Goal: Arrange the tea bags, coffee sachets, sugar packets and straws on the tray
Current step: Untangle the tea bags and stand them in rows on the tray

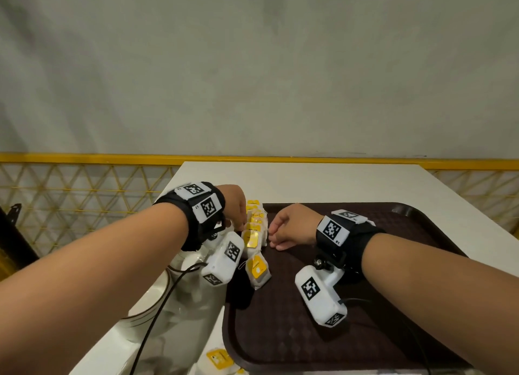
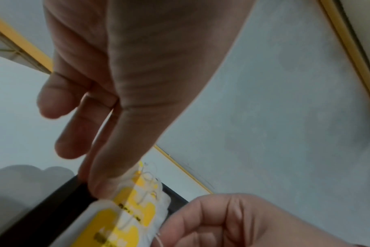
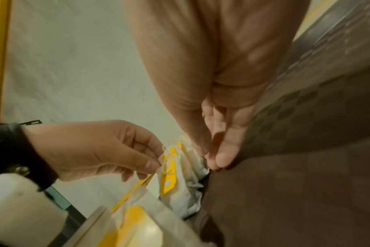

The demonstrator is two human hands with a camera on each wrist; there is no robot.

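While both my hands work at the tray's (image 1: 379, 304) left edge, the tea bags (image 1: 254, 228) stand there in a row, packed face to face. Row's long axis runs away from me, from near-left toward the far edge of the dark brown tray; yellow tags face roughly up and toward me. One tea bag (image 1: 257, 269) at the near end leans out of line, tilted, its top pointing up and back toward the row.

My left hand (image 1: 234, 206) sits on the row's left side, thumb and fingers (image 2: 108, 175) pressed on a bag's top edge, pinching it as far as I can tell. My right hand (image 1: 290, 227) is on the row's right side, fingers (image 3: 224, 155) loosely curled, tips touching the bags' side and the tray; grasping nothing that I can see.

More yellow-tagged bags (image 1: 220, 359) lie on the white table (image 1: 323, 181), just off the tray's near-left corner.
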